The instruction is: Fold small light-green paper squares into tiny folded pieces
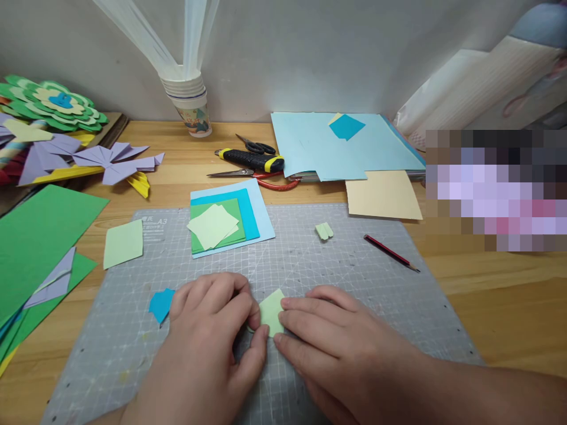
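The pale green paper [273, 310] lies low on the gray cutting mat [292, 248], between the two hands. The left hand [217, 330] closes thumb and bent forefinger at its left edge, apparently pinching it. The right hand [330, 330] sets extended fingertips and thumb along the right edge; whether it grips or only presses cannot be told. The hands are near each other but apart.

Handling: treat the paper as very light, thin and flexible. It should crease readily, tear under a hard pull and slide on the mat if unsupported. Take hold at opposite edges or corners with the fingertips; avoid squeezing the middle. The blue scrap [162, 305] sits just beside the left hand's knuckles.
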A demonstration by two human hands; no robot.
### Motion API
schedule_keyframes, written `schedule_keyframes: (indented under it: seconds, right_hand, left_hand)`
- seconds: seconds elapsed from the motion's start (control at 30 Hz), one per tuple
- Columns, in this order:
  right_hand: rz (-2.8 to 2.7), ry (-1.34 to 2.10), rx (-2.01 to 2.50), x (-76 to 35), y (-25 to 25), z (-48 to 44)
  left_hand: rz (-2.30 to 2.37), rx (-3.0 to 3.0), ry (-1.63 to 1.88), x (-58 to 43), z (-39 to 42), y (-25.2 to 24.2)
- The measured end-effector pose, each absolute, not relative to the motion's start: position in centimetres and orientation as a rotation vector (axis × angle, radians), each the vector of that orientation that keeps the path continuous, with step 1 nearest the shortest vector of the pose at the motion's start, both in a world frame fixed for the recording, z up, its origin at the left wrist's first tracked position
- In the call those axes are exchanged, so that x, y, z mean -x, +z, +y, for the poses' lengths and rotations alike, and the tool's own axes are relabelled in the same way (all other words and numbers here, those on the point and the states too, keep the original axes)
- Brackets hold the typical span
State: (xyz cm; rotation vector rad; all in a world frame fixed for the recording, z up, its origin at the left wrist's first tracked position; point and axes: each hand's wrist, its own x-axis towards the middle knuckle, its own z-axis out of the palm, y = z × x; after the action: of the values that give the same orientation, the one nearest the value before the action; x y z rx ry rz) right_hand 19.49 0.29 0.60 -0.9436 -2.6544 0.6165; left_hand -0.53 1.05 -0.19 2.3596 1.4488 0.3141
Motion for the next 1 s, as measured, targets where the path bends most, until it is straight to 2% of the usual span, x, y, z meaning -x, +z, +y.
schedule_keyframes:
  seconds: [0.67,0.9,1.0]
  right_hand:
    - [-2.711,0.437,0.947,-18.3,-0.6,-0.1]
    - [-2.693,0.541,0.968,-18.7,0.4,0.5]
    - [-2.629,0.514,0.962,-19.0,0.6,0.2]
  left_hand:
    - [1.435,-2.264,0.414,0.8,1.1,0.4]
    - [1.360,-2.501,0.541,0.9,-0.7,0.4]
    - [1.383,-2.640,0.464,1.2,-1.4,0.1]
